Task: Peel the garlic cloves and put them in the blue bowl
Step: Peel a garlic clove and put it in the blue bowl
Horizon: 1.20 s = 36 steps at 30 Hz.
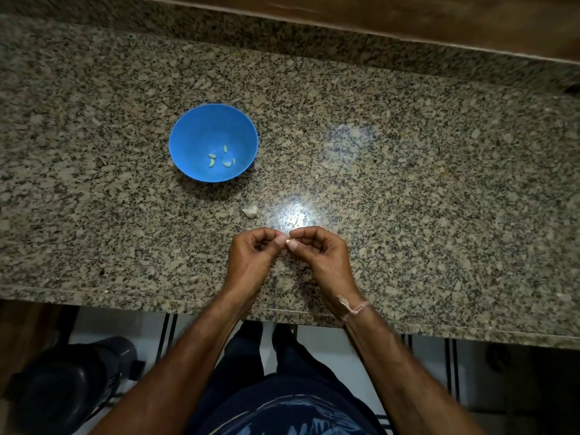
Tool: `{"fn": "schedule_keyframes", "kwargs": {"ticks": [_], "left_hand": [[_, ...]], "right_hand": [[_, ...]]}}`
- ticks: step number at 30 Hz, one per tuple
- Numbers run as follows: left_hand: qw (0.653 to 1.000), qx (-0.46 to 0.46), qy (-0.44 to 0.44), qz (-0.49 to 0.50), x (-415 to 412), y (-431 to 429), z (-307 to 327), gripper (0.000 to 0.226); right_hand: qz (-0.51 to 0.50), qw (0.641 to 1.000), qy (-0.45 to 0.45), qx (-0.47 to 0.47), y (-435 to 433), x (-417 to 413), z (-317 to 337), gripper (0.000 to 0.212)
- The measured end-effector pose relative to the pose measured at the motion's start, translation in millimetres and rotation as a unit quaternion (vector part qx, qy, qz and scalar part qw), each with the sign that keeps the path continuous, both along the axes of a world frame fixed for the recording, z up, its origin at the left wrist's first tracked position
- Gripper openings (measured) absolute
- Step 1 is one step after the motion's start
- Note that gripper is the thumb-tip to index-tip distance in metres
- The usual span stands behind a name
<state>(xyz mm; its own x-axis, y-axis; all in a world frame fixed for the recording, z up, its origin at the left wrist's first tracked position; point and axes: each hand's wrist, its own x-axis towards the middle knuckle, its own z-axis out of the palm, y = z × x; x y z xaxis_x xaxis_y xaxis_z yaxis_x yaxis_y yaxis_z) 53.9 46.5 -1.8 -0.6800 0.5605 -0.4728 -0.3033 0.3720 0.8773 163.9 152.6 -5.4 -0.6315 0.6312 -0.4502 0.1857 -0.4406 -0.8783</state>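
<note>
granite counter (439, 183); peeling step in hand: left hand (251, 254) and right hand (324, 254) pinch 1 garlic clove (288, 242) between curled fingertips near the front edge, 1 spare clove (250, 211) just beyond; next, likely strip skin, then carry to blue bowl (201, 120), far-left.

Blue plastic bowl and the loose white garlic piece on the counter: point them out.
Blue plastic bowl (201, 130): head view, bare inner wall.
Loose white garlic piece (250, 211): head view, its middle.

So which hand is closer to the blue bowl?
The left hand. It is below and right of the blue bowl; the right hand is farther right. Both pinch a garlic clove.
</note>
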Motion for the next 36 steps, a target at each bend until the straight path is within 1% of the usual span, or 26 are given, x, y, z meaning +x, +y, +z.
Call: {"fn": "schedule_keyframes", "kwargs": {"ticks": [3,6,9,11,14,20,24,27,29,31,33,36], "left_hand": [[0.999,-0.021,0.048,-0.008,-2.3,-0.1,-1.2,0.005],[0.996,-0.034,0.087,0.000,0.3,1.8,-0.1,0.002],[0.996,-0.031,0.081,0.016,4.0,1.4,-1.2,0.002],[0.997,-0.026,0.072,0.016,3.3,0.3,-2.0,0.002],[0.995,-0.032,0.090,0.003,0.6,-0.6,-1.5,0.004],[0.990,-0.061,0.129,-0.019,-0.7,-0.7,-3.4,0.004],[0.987,-0.075,0.136,-0.033,-2.9,1.4,-4.1,0.008],[0.980,-0.106,0.165,-0.024,3.1,5.6,-5.6,0.007],[0.976,-0.116,0.183,0.003,8.7,8.2,-5.9,0.009],[0.979,-0.102,0.175,0.012,9.9,8.7,-6.3,0.011],[0.984,-0.082,0.161,-0.007,7.8,6.7,-5.3,0.011],[0.979,-0.076,0.182,-0.043,4.6,2.8,-1.1,0.013]], "right_hand": [[-0.027,0.999,0.005,-0.040,-1.3,-0.1,3.7,0.023],[-0.061,0.992,0.009,-0.108,-3.1,-2.4,6.3,0.023],[-0.072,0.988,0.011,-0.140,-4.1,-5.0,7.6,0.023],[-0.075,0.986,0.006,-0.147,-3.6,-6.0,7.1,0.023],[-0.075,0.984,-0.008,-0.160,-2.0,-6.7,6.6,0.019],[-0.031,0.993,-0.021,-0.112,1.7,-5.2,10.1,0.017],[-0.027,0.992,-0.018,-0.118,3.7,-5.8,11.8,0.018],[-0.037,0.992,-0.012,-0.121,1.8,-7.7,12.6,0.019],[-0.047,0.990,-0.008,-0.136,0.6,-9.9,11.8,0.020],[-0.064,0.984,-0.008,-0.165,1.8,-11.2,10.1,0.021],[-0.078,0.978,-0.008,-0.195,5.0,-10.8,8.5,0.022],[-0.078,0.975,-0.009,-0.206,8.4,-9.3,7.0,0.022]]}}
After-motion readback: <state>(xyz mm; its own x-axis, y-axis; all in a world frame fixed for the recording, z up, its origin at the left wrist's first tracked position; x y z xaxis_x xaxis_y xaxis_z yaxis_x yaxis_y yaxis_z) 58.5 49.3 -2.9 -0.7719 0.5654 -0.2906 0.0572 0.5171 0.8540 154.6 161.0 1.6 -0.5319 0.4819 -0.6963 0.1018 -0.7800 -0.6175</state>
